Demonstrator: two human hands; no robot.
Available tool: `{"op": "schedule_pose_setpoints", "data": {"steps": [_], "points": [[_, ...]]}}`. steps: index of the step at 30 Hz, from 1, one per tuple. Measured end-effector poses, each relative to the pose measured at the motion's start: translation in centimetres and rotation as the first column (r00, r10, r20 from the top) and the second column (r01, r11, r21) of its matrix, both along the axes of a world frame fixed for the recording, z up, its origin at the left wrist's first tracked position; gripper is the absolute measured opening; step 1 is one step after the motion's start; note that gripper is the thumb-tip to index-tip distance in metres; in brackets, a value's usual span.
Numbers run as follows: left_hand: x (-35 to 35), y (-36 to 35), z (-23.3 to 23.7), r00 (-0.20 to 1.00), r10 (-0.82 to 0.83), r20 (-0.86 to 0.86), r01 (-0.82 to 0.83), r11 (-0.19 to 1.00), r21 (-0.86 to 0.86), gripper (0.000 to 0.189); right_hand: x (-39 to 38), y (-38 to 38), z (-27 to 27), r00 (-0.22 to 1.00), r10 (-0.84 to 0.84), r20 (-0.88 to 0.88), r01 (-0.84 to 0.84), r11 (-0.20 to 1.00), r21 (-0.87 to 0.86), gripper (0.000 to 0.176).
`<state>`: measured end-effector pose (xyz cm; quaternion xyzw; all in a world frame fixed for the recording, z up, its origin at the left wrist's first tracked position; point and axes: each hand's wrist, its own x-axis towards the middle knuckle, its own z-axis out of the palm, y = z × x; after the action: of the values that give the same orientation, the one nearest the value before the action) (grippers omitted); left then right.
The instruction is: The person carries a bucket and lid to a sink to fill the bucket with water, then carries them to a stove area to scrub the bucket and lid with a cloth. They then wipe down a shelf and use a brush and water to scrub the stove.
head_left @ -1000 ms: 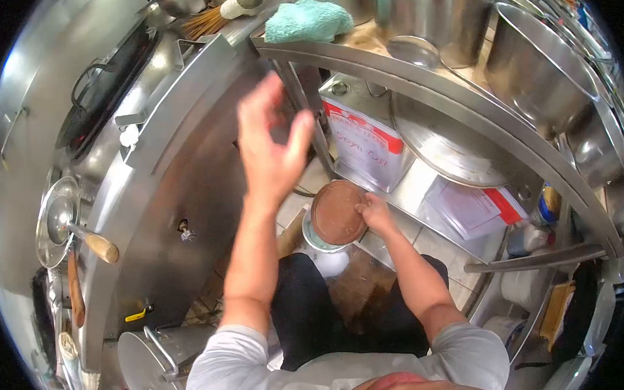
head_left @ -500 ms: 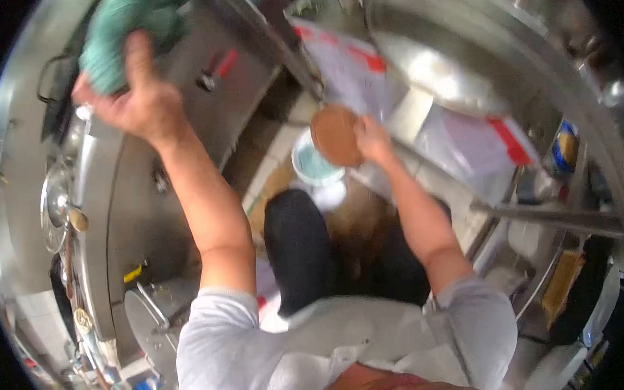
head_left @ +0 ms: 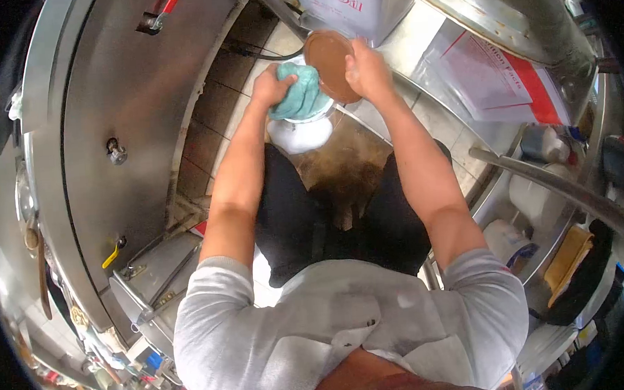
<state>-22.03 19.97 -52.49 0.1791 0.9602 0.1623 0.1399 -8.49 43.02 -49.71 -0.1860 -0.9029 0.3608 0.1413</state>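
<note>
My left hand [head_left: 271, 86] grips a bunched green cloth [head_left: 296, 93] over a white bucket [head_left: 319, 111], its fingers partly tucked behind the folds. In my right hand [head_left: 367, 70] is a round brown lid [head_left: 330, 63], held by its right edge with the thumb on the near face. The cloth's right side comes right up to the lid's left edge. Below the bucket's rim, white foam or a white rounded thing [head_left: 302, 135] shows on the floor in front of my knees.
A steel cabinet front [head_left: 130, 84] with a red-handled valve [head_left: 168, 5] stands at left. Ahead is a soya oil box [head_left: 337, 6]; another red-and-white box [head_left: 496, 79] sits at right, under a large metal pot [head_left: 500, 8]. A shelf rail [head_left: 551, 182] juts in from the right.
My left hand has brought the green cloth from the upper left down to the bucket, beside the lid. My right hand, still holding the lid, has shifted slightly up in view.
</note>
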Motion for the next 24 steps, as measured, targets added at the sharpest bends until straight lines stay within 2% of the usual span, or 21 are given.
{"op": "schedule_pose_setpoints", "data": {"steps": [1,4,5,8,9,12,15,18,20,22,24], "points": [[1.2,0.4,-0.8,0.97,0.035,-0.239,-0.077,0.982,-0.171,0.061,0.1,-0.2,0.1,1.0,-0.022,-0.001,0.022,1.0,0.019,0.024],[0.8,0.7,-0.3,0.98,-0.194,0.048,0.2,0.958,-0.208,0.061,0.5,0.2,1.7,0.998,-0.067,0.021,0.065,0.996,0.068,0.027],[0.9,1.7,0.7,0.908,-0.227,0.352,0.322,0.917,-0.237,0.061,0.6,0.3,2.3,0.996,-0.079,0.032,0.076,0.994,0.082,0.029],[2.3,1.7,-2.1,0.886,-0.41,0.218,0.46,0.837,-0.296,0.06,0.8,0.5,3.8,0.991,-0.121,0.057,0.116,0.99,0.082,0.028],[1.7,1.8,-3.5,0.857,-0.462,0.228,0.513,0.803,-0.303,0.063,0.7,0.6,3.6,0.991,-0.124,0.045,0.12,0.989,0.082,0.028],[1.0,1.9,-6.0,0.845,-0.495,0.202,0.535,0.787,-0.308,0.063,0.6,1.0,3.3,0.992,-0.123,0.031,0.12,0.989,0.085,0.028],[-1.6,2.9,-6.9,0.796,-0.448,0.406,0.574,0.771,-0.275,0.057,0.8,0.9,3.3,0.992,-0.123,0.04,0.119,0.989,0.089,0.029],[-3.8,3.5,-8.8,0.758,-0.472,0.451,0.623,0.727,-0.287,0.055,0.9,0.9,3.2,0.993,-0.118,0.019,0.115,0.987,0.109,0.029],[-3.9,3.5,-8.3,0.71,-0.561,0.426,0.695,0.656,-0.294,0.049,1.0,0.6,3.4,0.993,-0.118,0.018,0.115,0.987,0.115,0.029],[-4.4,3.2,-10.4,0.808,-0.456,0.373,0.56,0.79,-0.25,0.044,1.2,0.4,2.9,0.993,-0.114,0.025,0.11,0.987,0.121,0.028],[-3.2,3.0,-7.6,0.832,-0.482,0.276,0.549,0.786,-0.283,0.039,1.3,0.5,3.1,0.994,-0.105,0.009,0.103,0.987,0.121,0.028]]}}
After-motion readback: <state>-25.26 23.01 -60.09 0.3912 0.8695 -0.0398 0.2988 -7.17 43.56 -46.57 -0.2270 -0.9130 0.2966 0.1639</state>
